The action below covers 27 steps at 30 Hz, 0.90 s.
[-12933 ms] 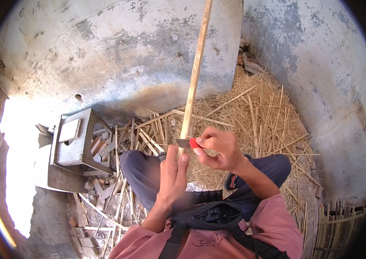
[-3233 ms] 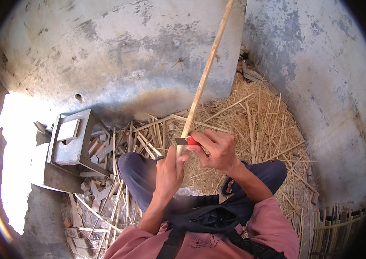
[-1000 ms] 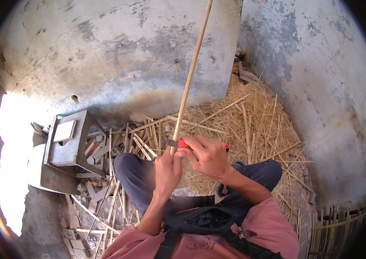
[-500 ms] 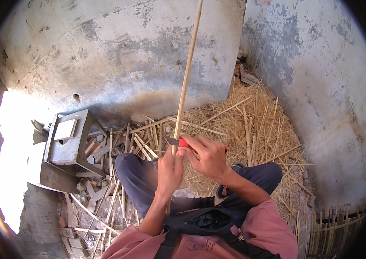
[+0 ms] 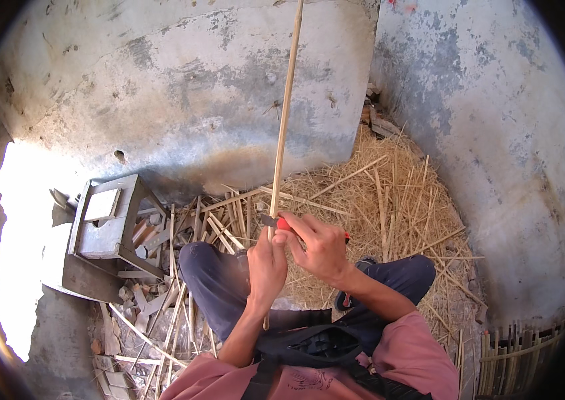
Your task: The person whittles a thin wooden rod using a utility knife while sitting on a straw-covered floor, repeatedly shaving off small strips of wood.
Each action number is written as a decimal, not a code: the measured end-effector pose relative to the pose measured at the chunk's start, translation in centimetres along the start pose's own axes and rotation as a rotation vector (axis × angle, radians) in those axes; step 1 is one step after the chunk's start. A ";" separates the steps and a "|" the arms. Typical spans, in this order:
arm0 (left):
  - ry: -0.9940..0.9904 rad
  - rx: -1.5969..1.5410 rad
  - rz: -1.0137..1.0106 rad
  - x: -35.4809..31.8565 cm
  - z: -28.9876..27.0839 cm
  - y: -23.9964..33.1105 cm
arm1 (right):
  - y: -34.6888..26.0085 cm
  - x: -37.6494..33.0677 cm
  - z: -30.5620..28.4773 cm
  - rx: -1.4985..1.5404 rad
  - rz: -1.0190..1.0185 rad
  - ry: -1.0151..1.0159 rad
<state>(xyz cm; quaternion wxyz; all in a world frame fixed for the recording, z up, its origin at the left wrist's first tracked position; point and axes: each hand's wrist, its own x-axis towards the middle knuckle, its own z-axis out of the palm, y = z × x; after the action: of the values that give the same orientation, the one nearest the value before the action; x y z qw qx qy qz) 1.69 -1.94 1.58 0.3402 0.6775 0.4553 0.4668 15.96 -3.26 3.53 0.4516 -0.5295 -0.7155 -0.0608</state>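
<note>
A long, pale strip of split wood or bamboo [image 5: 285,113] rises away from me, its far tip reaching the top of the picture. My left hand [image 5: 268,267] is closed round its near part, and the short lower end shows below the wrist. In my right hand [image 5: 319,250] is a knife [image 5: 283,224] with a red handle. Its short dark blade lies across the strip just beyond my left fingers. Both hands are close together, the right thumb beside the left fingertips. Most of the handle is hidden inside my right fist.
Straw-like shavings [image 5: 362,187] and loose strips cover the floor ahead and right. A worn wooden stool-like piece [image 5: 106,217] sits at left beside rubble [image 5: 142,300]. A peeling wall [image 5: 222,87] stands ahead. At lower right is a rack of upright sticks [image 5: 516,360].
The strip has shifted slightly, its far tip now showing at the top. Both hands have moved a little, still gripping the strip and the knife.
</note>
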 end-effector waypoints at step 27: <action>-0.092 0.106 0.087 0.2 -1.5 -0.2 | 2.3 2.1 -1.4 0.104 -0.020 -0.024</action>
<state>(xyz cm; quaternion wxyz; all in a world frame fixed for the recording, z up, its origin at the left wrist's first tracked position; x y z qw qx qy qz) 0.29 -1.60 1.91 0.3038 0.7345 0.4335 0.4246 18.54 -1.55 4.96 0.4692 -0.4988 -0.7284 -0.0217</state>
